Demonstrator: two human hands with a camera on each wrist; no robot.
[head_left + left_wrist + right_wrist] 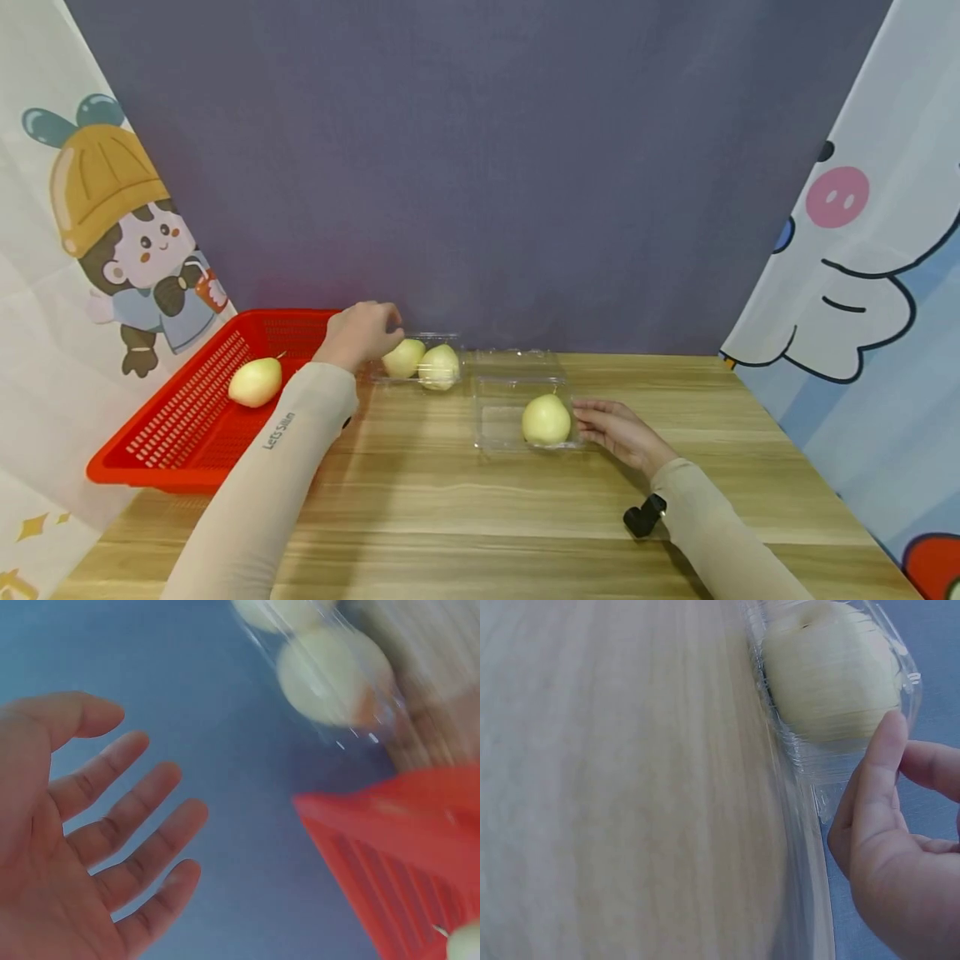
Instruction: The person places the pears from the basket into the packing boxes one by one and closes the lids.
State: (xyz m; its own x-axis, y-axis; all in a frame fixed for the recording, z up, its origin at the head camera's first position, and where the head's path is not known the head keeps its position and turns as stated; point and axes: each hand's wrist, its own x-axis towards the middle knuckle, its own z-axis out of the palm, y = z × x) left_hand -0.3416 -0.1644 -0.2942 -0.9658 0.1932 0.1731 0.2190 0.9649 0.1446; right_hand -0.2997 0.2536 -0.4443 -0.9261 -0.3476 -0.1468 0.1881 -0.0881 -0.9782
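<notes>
ok so from where I'm standing, the person's right hand (617, 429) is down at the right end of the nearer clear box (498, 425), thumb and fingertips together on its edge, looks like a light pinch. One pale yellow pear (546, 420) sits in that box, over toward the hand's end, stem up. Left part of the box is bare, and its lid (517, 364) is flipped back toward the wall.

Left hand (362, 335) is up in the air around the back right corner of the red basket (165, 478), close to the other box (395, 381). It isn't gripping anything: from the wrist cam the palm shows and the fingers are spread, thumb apart from them. That second box has two pears side by side, one on the left (403, 358) near the hand and one on the right (438, 367). Can't really tell what its lid is doing.

There's another pear (256, 382) lying tilted in the basket, stem pointing right. The left sleeve (288, 467) blocks some of the basket, so no clue what's under there.

All of it is on a wood-look table (435, 508), with a dark grey cloth (487, 167) behind. Cartoon prints on both sides too: a kid in an orange hat (112, 187) on the left, some pink-snouted critter (862, 275) on the right.
</notes>
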